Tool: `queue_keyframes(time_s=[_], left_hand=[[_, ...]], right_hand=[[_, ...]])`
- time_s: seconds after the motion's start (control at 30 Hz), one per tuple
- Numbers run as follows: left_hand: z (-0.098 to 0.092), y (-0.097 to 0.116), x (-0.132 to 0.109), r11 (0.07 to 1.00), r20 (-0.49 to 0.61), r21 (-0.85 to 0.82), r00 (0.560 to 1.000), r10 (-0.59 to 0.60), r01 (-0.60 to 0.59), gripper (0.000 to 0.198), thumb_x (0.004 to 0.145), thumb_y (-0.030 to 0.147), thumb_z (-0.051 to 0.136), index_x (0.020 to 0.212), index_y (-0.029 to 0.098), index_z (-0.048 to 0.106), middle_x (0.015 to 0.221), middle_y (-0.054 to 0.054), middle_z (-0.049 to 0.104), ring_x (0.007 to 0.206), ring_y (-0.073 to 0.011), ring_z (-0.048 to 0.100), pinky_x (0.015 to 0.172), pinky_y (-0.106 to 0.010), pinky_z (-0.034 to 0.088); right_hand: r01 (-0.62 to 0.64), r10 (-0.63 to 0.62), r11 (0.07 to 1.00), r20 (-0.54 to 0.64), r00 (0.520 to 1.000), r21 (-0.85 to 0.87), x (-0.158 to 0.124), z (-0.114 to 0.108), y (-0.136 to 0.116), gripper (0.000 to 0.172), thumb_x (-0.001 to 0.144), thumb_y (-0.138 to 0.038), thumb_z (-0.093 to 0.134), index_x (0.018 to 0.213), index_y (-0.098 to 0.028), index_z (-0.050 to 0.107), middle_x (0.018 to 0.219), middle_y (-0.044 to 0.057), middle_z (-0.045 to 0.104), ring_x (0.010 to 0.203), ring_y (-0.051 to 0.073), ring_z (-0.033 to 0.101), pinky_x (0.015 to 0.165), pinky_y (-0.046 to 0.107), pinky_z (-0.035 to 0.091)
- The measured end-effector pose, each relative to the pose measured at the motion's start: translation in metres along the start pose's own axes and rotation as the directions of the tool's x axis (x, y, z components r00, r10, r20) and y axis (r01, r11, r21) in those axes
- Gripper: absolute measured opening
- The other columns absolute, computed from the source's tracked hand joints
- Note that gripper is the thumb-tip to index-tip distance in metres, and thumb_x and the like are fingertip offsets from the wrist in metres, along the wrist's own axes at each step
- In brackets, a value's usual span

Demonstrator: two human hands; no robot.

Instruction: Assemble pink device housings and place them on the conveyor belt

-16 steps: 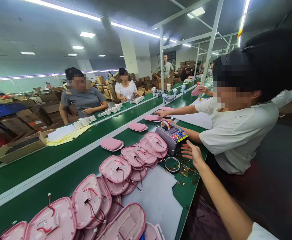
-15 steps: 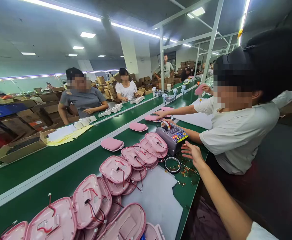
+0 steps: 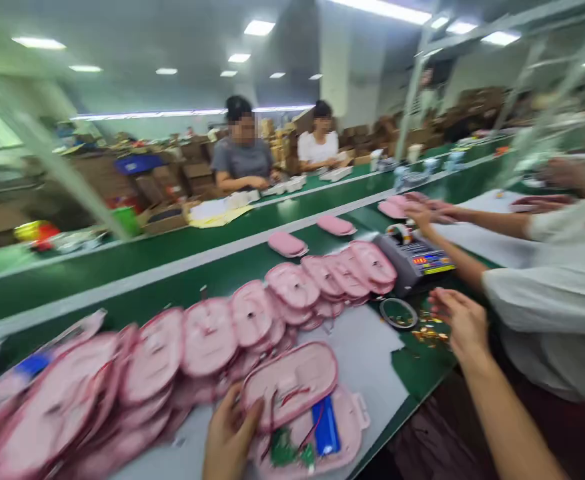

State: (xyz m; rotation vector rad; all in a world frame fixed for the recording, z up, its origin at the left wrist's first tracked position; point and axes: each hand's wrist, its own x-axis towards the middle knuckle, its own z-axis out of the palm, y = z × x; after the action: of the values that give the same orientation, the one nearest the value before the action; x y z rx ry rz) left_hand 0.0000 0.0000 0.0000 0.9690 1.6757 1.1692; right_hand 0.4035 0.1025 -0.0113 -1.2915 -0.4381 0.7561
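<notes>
The view is smeared by motion. My left hand (image 3: 229, 437) is at the bottom edge, thumb and fingers closed on the left rim of a pink shell lid (image 3: 289, 380). The lid lies tilted over an open pink shell base (image 3: 352, 417) that shows a blue battery (image 3: 325, 427) and a green circuit board (image 3: 285, 451). My right hand (image 3: 459, 323) hovers with fingers spread and nothing in them. It hangs over gold scraps (image 3: 429, 335), just right of a tape ring (image 3: 397, 312) and below a grey tape dispenser (image 3: 415, 259).
A long overlapping row of pink shells (image 3: 292, 287) with red wires runs across the green bench (image 3: 417, 373) and a white sheet (image 3: 372, 353). A co-worker in a white shirt (image 3: 547, 293) sits close on the right, arms stretched to pink parts (image 3: 395, 207). Two people work across the conveyor (image 3: 172, 247).
My head has swung left and down, so the row of shells fills the view. My left hand has come into sight on the pink lid. My right hand stays near the tape dispenser.
</notes>
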Motion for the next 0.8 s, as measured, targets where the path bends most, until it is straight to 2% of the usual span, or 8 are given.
queue_keyframes(time_s=[0.07, 0.13, 0.2, 0.3, 0.37, 0.43, 0.6, 0.8], left_hand=[[-0.001, -0.005, -0.003, 0.996, 0.088, -0.091, 0.996, 0.005, 0.003, 0.065, 0.055, 0.059, 0.084, 0.098, 0.015, 0.062, 0.076, -0.004, 0.066, 0.077, -0.0241, 0.066, 0.069, -0.028, 0.057], [0.000, -0.010, -0.005, 0.976, 0.171, -0.216, 0.984, 0.049, -0.011, 0.057, 0.062, 0.050, 0.083, 0.099, 0.013, 0.062, 0.086, -0.007, 0.069, 0.082, -0.0220, 0.066, 0.073, -0.026, 0.055], [0.003, -0.014, -0.006, 0.949, 0.230, -0.315, 0.969, 0.094, -0.017, 0.052, 0.068, 0.045, 0.081, 0.104, 0.012, 0.061, 0.096, -0.009, 0.069, 0.084, -0.0196, 0.066, 0.076, -0.024, 0.054], [0.008, -0.017, -0.010, 0.922, 0.269, -0.387, 0.956, 0.121, -0.008, 0.053, 0.071, 0.043, 0.080, 0.108, 0.011, 0.060, 0.099, -0.010, 0.069, 0.085, -0.0191, 0.066, 0.077, -0.024, 0.053], [0.010, -0.019, -0.012, 0.910, 0.279, -0.414, 0.950, 0.138, -0.011, 0.053, 0.070, 0.043, 0.081, 0.108, 0.011, 0.061, 0.099, -0.010, 0.069, 0.085, -0.0198, 0.066, 0.076, -0.025, 0.053], [0.012, -0.020, -0.013, 0.899, 0.284, -0.437, 0.946, 0.159, -0.019, 0.053, 0.070, 0.042, 0.081, 0.108, 0.011, 0.063, 0.100, -0.011, 0.069, 0.085, -0.0196, 0.065, 0.075, -0.024, 0.052], [0.014, -0.024, -0.015, 0.880, 0.281, -0.475, 0.941, 0.187, -0.034, 0.051, 0.073, 0.038, 0.076, 0.114, 0.011, 0.063, 0.094, -0.009, 0.068, 0.077, -0.0169, 0.063, 0.067, -0.022, 0.049], [0.015, -0.022, -0.019, 0.886, 0.280, -0.460, 0.937, 0.210, -0.061, 0.044, 0.074, 0.027, 0.068, 0.115, 0.011, 0.063, 0.086, -0.006, 0.067, 0.066, -0.0123, 0.058, 0.059, -0.019, 0.046]], right_hand=[[0.096, -0.080, 0.992, 0.187, 0.979, -0.079, -0.034, 0.014, -0.005, 0.036, 0.059, -0.044, 0.081, 0.076, -0.016, 0.066, 0.072, 0.002, 0.065, 0.053, 0.009, 0.052, 0.045, 0.019, 0.042], [0.263, -0.151, 0.952, 0.509, 0.847, -0.156, -0.074, 0.036, -0.012, 0.030, 0.072, -0.046, 0.076, 0.075, -0.017, 0.066, 0.069, 0.001, 0.062, 0.053, 0.010, 0.051, 0.048, 0.021, 0.041], [0.460, -0.147, 0.872, 0.807, 0.572, -0.168, -0.116, 0.062, -0.017, 0.027, 0.084, -0.044, 0.066, 0.075, -0.019, 0.064, 0.067, 0.001, 0.059, 0.057, 0.012, 0.051, 0.053, 0.023, 0.041], [0.727, -0.087, 0.686, 0.987, 0.137, -0.040, -0.167, 0.101, -0.015, 0.025, 0.095, -0.036, 0.053, 0.080, -0.019, 0.062, 0.073, 0.001, 0.059, 0.066, 0.013, 0.052, 0.061, 0.025, 0.040], [0.852, -0.052, 0.517, 0.997, -0.058, 0.077, -0.185, 0.119, -0.008, 0.022, 0.097, -0.031, 0.050, 0.083, -0.019, 0.062, 0.078, 0.002, 0.058, 0.069, 0.013, 0.052, 0.064, 0.026, 0.038], [0.924, -0.012, 0.345, 0.985, -0.169, 0.163, -0.192, 0.130, 0.002, 0.019, 0.096, -0.027, 0.050, 0.083, -0.018, 0.061, 0.082, 0.003, 0.056, 0.072, 0.014, 0.052, 0.064, 0.026, 0.036], [0.973, 0.024, 0.111, 0.978, -0.206, 0.202, -0.191, 0.132, 0.019, 0.019, 0.095, -0.027, 0.051, 0.085, -0.017, 0.062, 0.085, 0.004, 0.055, 0.073, 0.015, 0.052, 0.060, 0.026, 0.033], [0.993, -0.029, 0.082, 0.996, -0.083, 0.085, -0.194, 0.132, 0.019, 0.021, 0.088, -0.033, 0.062, 0.073, -0.019, 0.065, 0.076, 0.002, 0.059, 0.070, 0.015, 0.055, 0.059, 0.027, 0.033]])
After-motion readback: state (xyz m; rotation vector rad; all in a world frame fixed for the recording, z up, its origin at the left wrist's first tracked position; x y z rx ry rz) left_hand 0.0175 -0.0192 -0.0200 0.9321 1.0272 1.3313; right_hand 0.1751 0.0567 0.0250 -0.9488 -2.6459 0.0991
